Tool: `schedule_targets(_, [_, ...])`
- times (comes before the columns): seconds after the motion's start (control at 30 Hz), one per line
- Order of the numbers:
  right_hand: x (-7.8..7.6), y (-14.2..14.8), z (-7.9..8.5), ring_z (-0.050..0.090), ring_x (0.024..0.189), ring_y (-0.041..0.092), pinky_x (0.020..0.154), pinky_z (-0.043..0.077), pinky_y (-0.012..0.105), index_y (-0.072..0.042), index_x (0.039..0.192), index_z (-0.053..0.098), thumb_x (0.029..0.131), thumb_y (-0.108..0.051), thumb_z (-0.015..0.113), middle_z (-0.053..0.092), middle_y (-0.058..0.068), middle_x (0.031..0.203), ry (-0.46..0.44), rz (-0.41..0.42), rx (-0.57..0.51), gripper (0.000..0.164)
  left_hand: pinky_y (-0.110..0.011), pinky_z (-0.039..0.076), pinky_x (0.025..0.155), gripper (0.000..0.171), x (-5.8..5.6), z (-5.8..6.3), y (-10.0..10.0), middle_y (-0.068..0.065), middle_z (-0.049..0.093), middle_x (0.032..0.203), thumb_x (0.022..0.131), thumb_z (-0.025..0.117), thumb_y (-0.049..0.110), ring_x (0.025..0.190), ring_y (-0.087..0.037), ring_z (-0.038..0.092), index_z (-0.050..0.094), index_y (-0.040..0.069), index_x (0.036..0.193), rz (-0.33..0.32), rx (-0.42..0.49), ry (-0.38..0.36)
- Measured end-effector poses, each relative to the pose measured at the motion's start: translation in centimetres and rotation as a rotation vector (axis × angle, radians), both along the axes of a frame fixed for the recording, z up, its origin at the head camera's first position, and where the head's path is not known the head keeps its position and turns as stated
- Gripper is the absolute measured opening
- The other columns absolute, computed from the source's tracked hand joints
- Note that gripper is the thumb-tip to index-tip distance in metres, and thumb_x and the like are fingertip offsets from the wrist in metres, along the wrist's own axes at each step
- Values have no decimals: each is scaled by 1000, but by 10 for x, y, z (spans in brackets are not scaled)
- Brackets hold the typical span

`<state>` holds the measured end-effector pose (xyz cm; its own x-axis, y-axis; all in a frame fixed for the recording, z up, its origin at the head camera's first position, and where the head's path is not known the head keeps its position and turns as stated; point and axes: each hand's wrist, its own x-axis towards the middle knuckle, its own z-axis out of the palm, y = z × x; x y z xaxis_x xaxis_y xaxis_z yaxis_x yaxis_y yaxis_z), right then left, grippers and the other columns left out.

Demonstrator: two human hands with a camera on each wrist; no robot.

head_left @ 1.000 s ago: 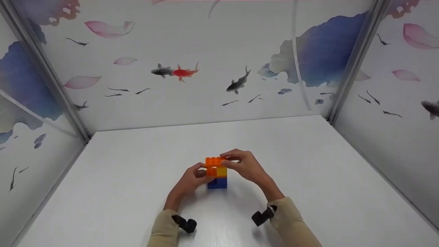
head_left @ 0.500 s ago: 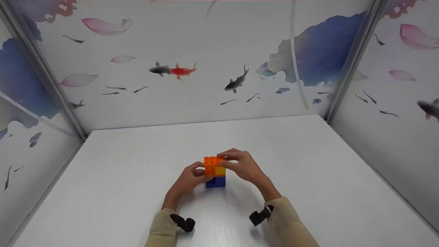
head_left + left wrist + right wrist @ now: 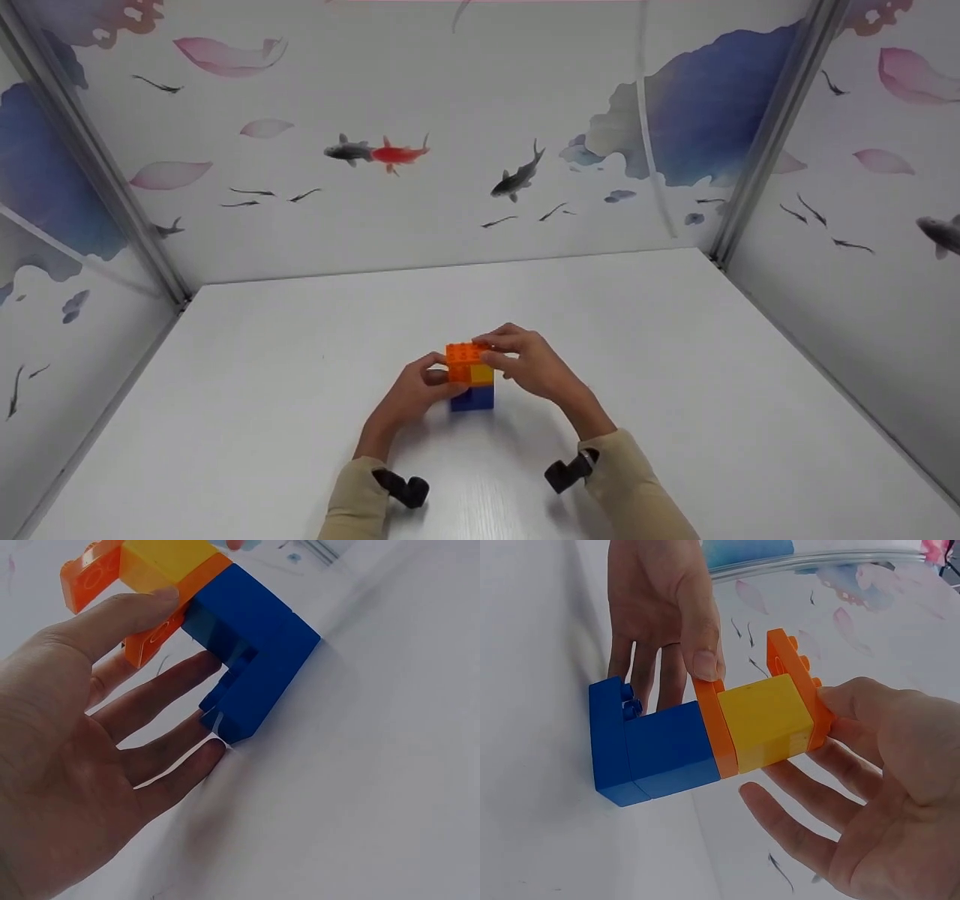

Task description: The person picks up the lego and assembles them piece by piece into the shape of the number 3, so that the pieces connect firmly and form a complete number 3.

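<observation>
A small stack of toy building bricks stands on the white table. At its bottom a wide blue brick [image 3: 609,757] carries a square blue brick [image 3: 673,746]. Over these come a flat orange brick [image 3: 717,731], a yellow brick [image 3: 769,724] and a top orange brick [image 3: 460,352] with its studs up. Both orange bricks stick out to the left past the yellow one. My left hand [image 3: 412,390] pinches the lower orange brick, thumb in front, other fingers spread behind the blue bricks. My right hand [image 3: 536,364] grips the right end of the top orange brick between thumb and fingers.
The white tabletop [image 3: 300,360] surrounds the stack. Panels printed with fish and petals [image 3: 480,90] enclose it at the back and both sides, joined by metal posts [image 3: 772,135]. A black camera mount sits on each sleeve [image 3: 637,480].
The top orange brick has come down against the yellow brick, and the pale gap under its left part has closed in the head view. Both hands keep their holds; the last half second shows little motion.
</observation>
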<state>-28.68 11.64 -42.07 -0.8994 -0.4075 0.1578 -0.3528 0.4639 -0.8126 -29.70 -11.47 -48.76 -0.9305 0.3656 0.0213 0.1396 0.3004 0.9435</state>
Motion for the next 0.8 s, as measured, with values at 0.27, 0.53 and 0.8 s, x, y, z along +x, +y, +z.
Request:
schedule_targets(0.27, [-3, -1, -6, 61, 97, 18, 80, 59, 32, -23, 129, 69, 101, -33, 60, 63, 4, 119, -35, 18, -14, 31, -55, 45, 111, 49, 2, -2, -5, -10, 64, 136, 89, 73, 45, 126, -32, 63, 58, 15, 125, 9, -9, -7])
schedule_targets(0.53, [-3, 3, -5, 68, 113, 29, 80, 61, 35, -22, 129, 69, 100, -32, 62, 62, 6, 122, -66, 43, -52, 32, -54, 47, 109, 48, -1, -2, -4, -14, 65, 135, 91, 73, 40, 126, -33, 63, 58, 11, 126, 1, -6, -7])
schedule_targets(0.8, [-7, 10, -5, 68, 114, 28, 88, 60, 36, -20, 134, 65, 98, -31, 64, 63, 8, 132, -82, 57, -82, 38, -48, 52, 106, 53, 0, 5, -3, -11, 64, 136, 89, 73, 44, 127, -32, 61, 57, 13, 128, -37, -20, -20])
